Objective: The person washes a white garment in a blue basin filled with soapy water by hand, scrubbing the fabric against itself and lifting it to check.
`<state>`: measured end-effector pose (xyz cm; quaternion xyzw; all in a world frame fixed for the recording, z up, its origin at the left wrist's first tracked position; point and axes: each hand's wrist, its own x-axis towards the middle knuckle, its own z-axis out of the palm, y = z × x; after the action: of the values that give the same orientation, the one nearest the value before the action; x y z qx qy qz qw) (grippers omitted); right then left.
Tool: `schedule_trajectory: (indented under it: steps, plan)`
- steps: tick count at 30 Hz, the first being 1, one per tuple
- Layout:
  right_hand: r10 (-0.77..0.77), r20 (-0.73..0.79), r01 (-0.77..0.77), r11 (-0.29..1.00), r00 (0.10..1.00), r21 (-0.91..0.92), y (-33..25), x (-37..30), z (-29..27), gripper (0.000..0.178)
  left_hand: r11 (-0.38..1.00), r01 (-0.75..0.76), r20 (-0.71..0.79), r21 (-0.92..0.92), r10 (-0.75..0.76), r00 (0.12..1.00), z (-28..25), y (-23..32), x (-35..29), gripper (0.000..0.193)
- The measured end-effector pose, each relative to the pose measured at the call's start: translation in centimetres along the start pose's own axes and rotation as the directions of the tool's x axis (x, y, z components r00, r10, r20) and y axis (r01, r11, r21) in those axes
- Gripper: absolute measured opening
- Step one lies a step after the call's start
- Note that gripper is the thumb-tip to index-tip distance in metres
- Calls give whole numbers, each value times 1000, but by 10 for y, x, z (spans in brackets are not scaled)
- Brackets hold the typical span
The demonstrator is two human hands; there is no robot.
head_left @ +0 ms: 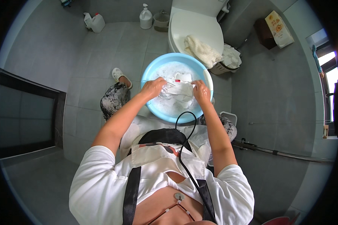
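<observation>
Between my two hands a wet white garment (178, 89) with a small red label is stretched over a light blue basin (154, 107). Soapy water (169, 69) with white suds fills the basin. My left hand (153, 87) is closed on the garment's left side, fingers curled into the cloth. On the other side my right hand (201, 92) pinches the cloth near the basin's right wall. A pale bar-like thing (207, 78) rests along the right rim, just beyond my right hand; its kind is unclear.
Behind the basin stands a white toilet (195, 28) with a cream towel (201, 51) draped at its front. A basket of white cloth (231, 58) is beside it. A pump bottle (146, 18), a grey bucket (161, 21) and white jugs (97, 23) line the back wall.
</observation>
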<state>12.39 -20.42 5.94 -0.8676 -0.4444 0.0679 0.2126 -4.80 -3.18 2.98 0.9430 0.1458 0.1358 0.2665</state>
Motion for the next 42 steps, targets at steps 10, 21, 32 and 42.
schedule_trajectory:
  steps: [10,21,32,42]
  plan:
    - [-126,149,95,975,981,202,-3,12,23,22,942,297,203,154,-325,924,1,-1,35,18]
    - [-278,264,226,951,923,211,-20,-5,3,9,869,478,365,-125,-408,837,11,-21,37,27]
    - [-205,153,252,869,967,-425,-1,-4,-15,17,984,124,1,128,-125,992,-33,10,37,17]
    - [-375,-223,313,911,900,-268,-67,-16,-114,11,979,80,-233,-188,-123,965,-143,60,60,16]
